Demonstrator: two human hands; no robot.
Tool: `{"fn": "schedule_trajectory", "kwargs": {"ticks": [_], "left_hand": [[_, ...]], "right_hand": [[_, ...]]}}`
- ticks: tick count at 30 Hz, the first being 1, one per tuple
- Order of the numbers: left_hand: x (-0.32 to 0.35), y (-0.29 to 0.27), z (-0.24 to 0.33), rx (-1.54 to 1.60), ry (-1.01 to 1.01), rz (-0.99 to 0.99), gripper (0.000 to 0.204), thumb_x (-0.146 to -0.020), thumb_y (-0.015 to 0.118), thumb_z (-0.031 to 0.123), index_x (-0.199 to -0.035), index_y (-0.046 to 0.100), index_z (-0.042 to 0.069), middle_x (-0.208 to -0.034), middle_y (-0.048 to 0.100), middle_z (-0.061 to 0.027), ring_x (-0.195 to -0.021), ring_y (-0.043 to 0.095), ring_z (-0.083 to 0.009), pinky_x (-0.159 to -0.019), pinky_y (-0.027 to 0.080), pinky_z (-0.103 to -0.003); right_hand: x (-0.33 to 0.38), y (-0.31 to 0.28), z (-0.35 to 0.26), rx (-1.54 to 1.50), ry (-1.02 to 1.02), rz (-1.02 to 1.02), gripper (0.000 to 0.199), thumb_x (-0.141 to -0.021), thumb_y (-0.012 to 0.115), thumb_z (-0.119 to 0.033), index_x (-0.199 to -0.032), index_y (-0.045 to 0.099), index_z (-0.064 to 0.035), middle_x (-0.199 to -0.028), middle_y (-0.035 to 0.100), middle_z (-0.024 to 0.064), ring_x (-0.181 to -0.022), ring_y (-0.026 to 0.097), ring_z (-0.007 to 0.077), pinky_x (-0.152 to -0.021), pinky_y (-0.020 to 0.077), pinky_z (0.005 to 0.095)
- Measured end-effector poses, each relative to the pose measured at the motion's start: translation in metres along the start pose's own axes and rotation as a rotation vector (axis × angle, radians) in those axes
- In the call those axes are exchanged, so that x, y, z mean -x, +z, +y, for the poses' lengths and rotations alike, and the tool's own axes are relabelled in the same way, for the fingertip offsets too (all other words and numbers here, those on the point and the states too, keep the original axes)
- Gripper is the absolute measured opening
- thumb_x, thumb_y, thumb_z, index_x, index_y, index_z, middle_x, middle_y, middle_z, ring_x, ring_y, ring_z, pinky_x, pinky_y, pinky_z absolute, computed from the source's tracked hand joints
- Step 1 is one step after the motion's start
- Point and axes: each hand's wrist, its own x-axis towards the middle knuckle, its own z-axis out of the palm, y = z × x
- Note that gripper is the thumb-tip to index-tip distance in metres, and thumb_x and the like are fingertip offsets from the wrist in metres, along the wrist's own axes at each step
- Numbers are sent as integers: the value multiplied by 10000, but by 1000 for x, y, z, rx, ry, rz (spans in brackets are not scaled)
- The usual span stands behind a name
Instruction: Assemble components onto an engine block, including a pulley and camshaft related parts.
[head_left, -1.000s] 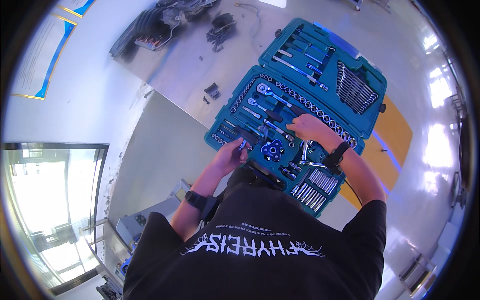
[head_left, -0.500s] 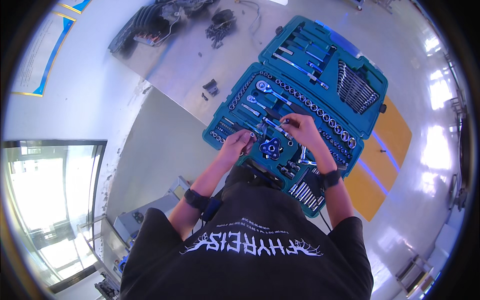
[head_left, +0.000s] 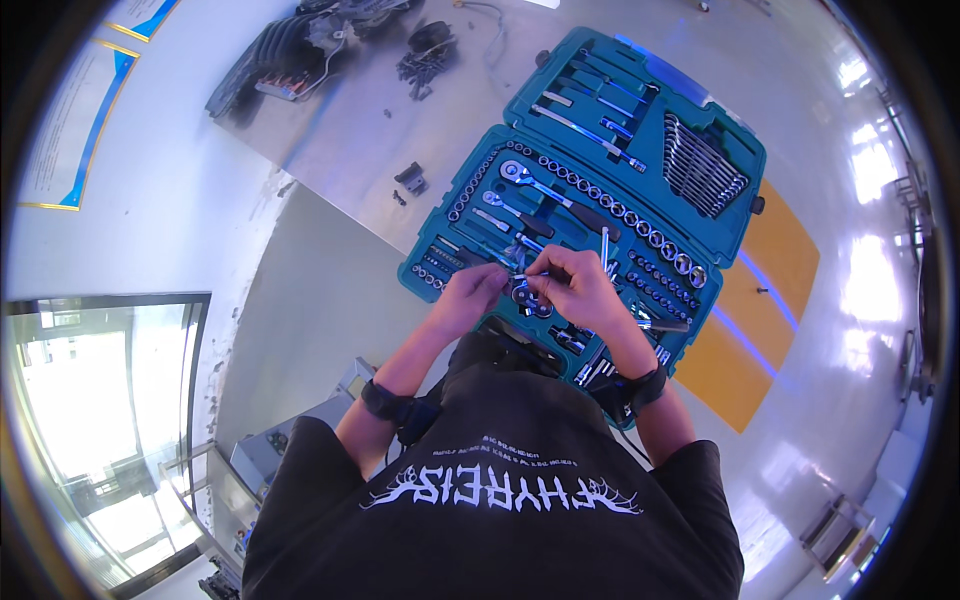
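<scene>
Over the near part of an unfolded teal tool case (head_left: 470,192), my two hands meet with fingertips almost touching. My left hand (head_left: 476,298) is closed in a pinch, its fingers partly hidden. My right hand (head_left: 578,288) also pinches, thumb and forefinger together. A small shiny metal piece (head_left: 517,279) shows between the fingertips; its kind is too small to tell. Beneath them lies a dark blue three-lobed tool (head_left: 530,298), partly covered by my right hand. A large ratchet (head_left: 540,183) and a smaller ratchet (head_left: 510,208) rest in their slots just beyond.
Combination wrenches (head_left: 700,168) fill the case's far half, and a row of sockets (head_left: 625,213) runs across the near half. On the metal table (head_left: 350,160) lie a dark finned machine part (head_left: 270,65), a pile of dark fasteners (head_left: 427,60) and a small black bracket (head_left: 411,178).
My right hand has moved left and nearer to me, bringing its fingertips against those of my left hand. The left hand has barely moved. The view has shifted slightly.
</scene>
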Motion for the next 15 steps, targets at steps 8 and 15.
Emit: {"fn": "schedule_trajectory", "kwargs": {"ticks": [8,15], "left_hand": [[6,-6,8,239,-249,-21,314,-998,526,287,-889,606,3,-588,356,57,-507,301,-56,-469,251,-245],[7,-27,1,374,-333,-116,317,-997,528,285,-858,599,8,-592,414,39,-496,350,-60,-465,281,-242]], "right_hand": [[-2,20,12,162,-274,99,54,-821,603,56,-824,570,14,-660,610,117,-587,620,241,-529,460,326],[-11,34,22,222,-370,71,98,-788,622,60,-849,574,0,-710,621,156,-638,631,334,-543,469,362]]}}
